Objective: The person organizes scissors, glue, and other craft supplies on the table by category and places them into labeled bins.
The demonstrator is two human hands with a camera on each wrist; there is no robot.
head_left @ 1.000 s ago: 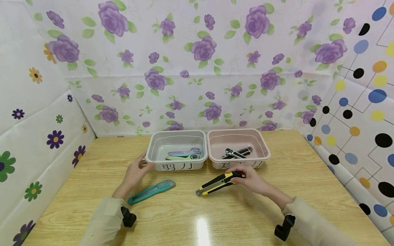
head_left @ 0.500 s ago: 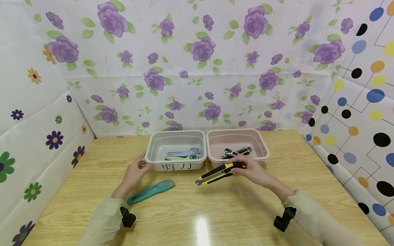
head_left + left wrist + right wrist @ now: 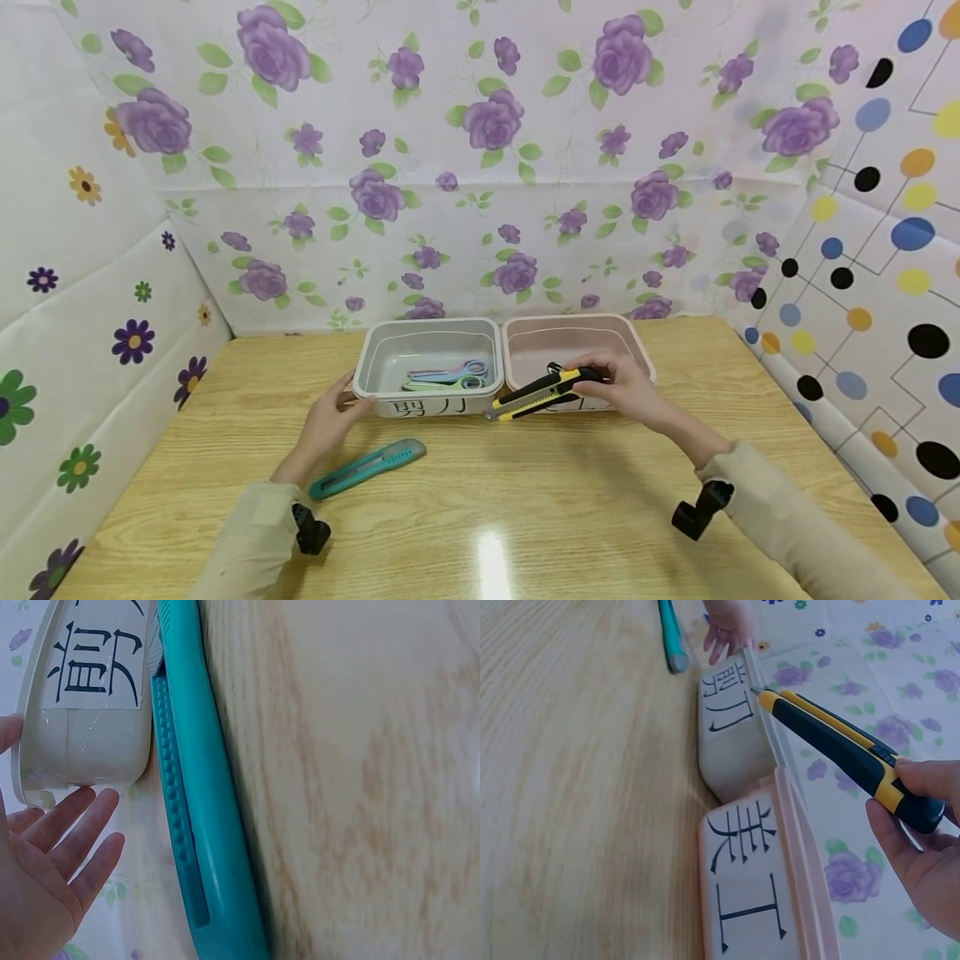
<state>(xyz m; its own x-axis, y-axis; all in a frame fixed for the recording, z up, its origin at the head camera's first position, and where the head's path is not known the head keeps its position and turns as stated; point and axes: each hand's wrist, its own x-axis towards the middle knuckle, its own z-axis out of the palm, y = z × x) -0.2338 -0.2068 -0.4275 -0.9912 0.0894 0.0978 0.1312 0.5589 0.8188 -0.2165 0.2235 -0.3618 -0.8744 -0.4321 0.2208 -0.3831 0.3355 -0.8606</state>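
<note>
My right hand pinches a yellow-and-black utility knife by its rear end, thumb and fingers on opposite sides in the right wrist view. The knife hangs tilted before the front of the pink bin, its blade end pointing left and down. My left hand touches the left front corner of the grey bin; the left wrist view has its fingers fairly straight against the side. A teal utility knife lies on the table close by. Inside the pink bin, a black-and-white cutter is mostly hidden.
Purple-handled scissors and green-handled scissors lie in the grey bin. Both bins stand side by side with character labels in front. The wooden table meets a flowered cloth wall at the back.
My right hand has lifted the yellow-and-black utility knife up and toward the pink bin, so it now covers the bin's front. My left hand and the teal knife have stayed put.
</note>
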